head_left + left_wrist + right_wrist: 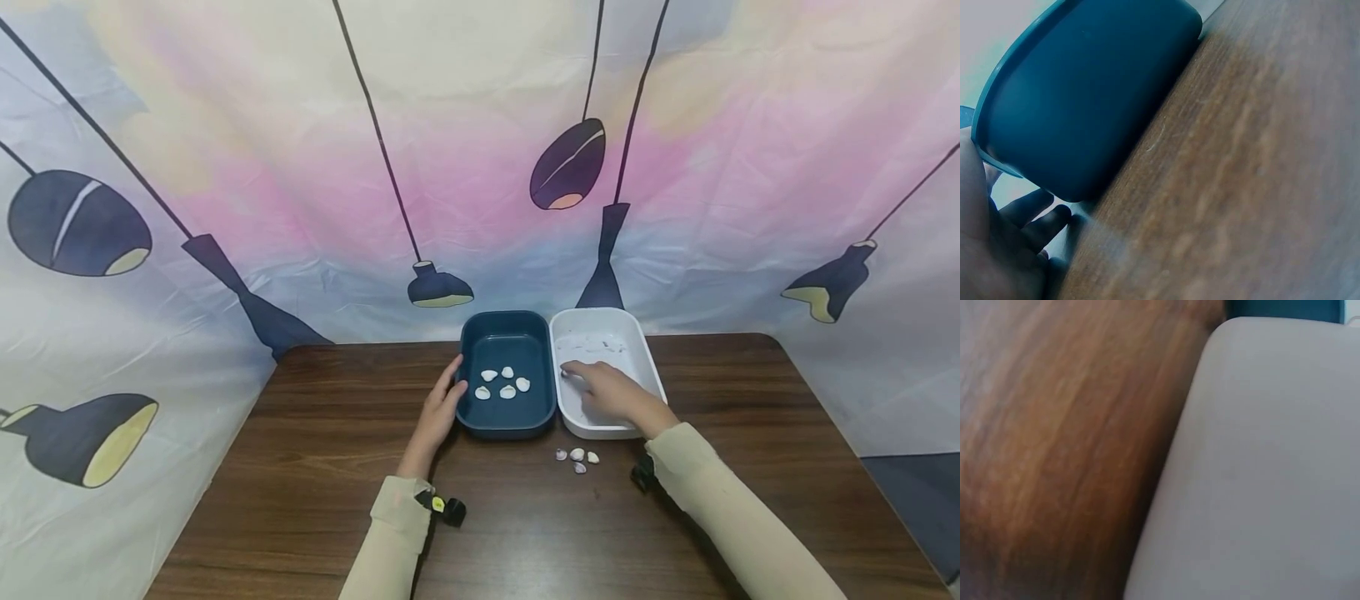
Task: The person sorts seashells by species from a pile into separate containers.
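Teal tray [504,350]: one, on a brown wood-grain table [315,433], its long side running away from the person.
White tray [602,431]: one, just beside it on the right, lying nearly the same way.
White shells [507,392]: five, loosely grouped on the teal floor.
Loose shells [577,454]: four, small, on the wood in front of the white tray, near its front wall.
Left hand [437,417]: at the teal tray's left side, thumb by the rim, fingers apart and resting along the outer wall.
Right hand [611,392]: reaching into the white tray, forefinger foremost, at a small dark piece [564,373]; from here I cannot tell whether it pinches or merely touches it.
Position of the piece: against the white tray's left inner side, with the teal tray immediately leftward; the right hand is nearer, the left lying across the teal tray's whole width.
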